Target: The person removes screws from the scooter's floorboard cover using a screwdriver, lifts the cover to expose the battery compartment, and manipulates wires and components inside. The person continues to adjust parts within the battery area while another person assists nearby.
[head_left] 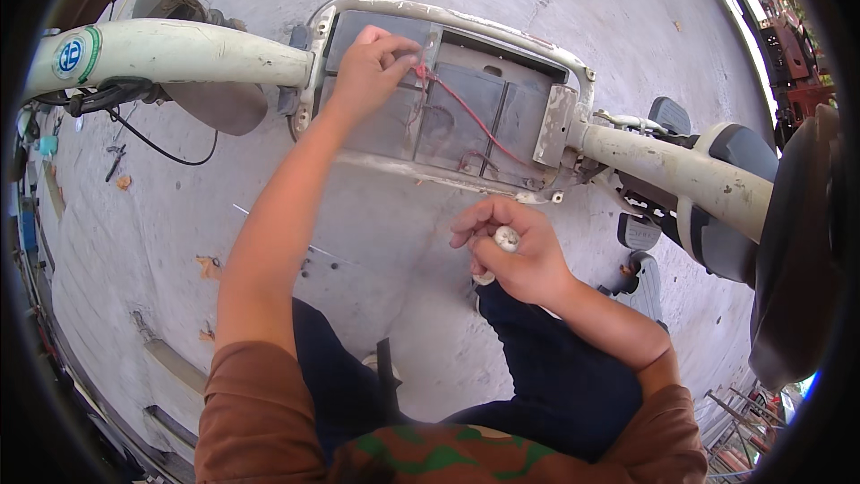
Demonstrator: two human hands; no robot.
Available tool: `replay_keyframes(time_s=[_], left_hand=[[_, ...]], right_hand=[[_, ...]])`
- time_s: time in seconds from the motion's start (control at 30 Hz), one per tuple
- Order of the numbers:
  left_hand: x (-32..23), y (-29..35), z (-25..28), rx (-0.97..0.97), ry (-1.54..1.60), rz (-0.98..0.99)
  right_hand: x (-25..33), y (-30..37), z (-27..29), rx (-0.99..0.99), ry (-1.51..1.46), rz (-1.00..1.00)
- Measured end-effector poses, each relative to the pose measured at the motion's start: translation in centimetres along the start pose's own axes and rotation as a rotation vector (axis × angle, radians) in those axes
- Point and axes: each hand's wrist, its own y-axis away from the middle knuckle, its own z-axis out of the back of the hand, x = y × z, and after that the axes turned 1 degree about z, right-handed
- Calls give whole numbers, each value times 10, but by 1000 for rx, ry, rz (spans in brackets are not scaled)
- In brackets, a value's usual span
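My left hand [370, 72] is over the left part of an open battery tray [448, 9] in a scooter's pale frame. Its fingers are bent and drawn together beside the red end of a red wire [470, 112]; what they pinch, if anything, is hidden. The wire runs down right across the grey battery blocks [457, 112]. Nearer to me, my right hand [528, 251] is closed around a white, round-ended object [506, 237], mostly covered by the fingers. It is held in front of the tray, above my right knee.
The scooter's pale frame tube [197, 52] extends left, and another frame tube [681, 161] leads right to a dark seat [797, 251]. A black cable [166, 152] hangs at the left. Dry leaves [209, 267] and small dark bits lie on the concrete floor [376, 233].
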Motion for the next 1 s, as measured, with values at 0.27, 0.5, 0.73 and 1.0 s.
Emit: replay_keyframes(time_s=[0.27,0.5,0.73,1.0], left_hand=[[11,11,-7,-76,-129,-221],[14,15,-10,-78,-157,-290],[14,19,-8,-136,-184,-323],[21,22,-15,-165,-261,-392]], right_hand=[[59,-17,30,-309,91,768],[88,-58,15,-368,394,856],[80,-145,11,-343,923,293],[46,-187,13,-210,1164,234]])
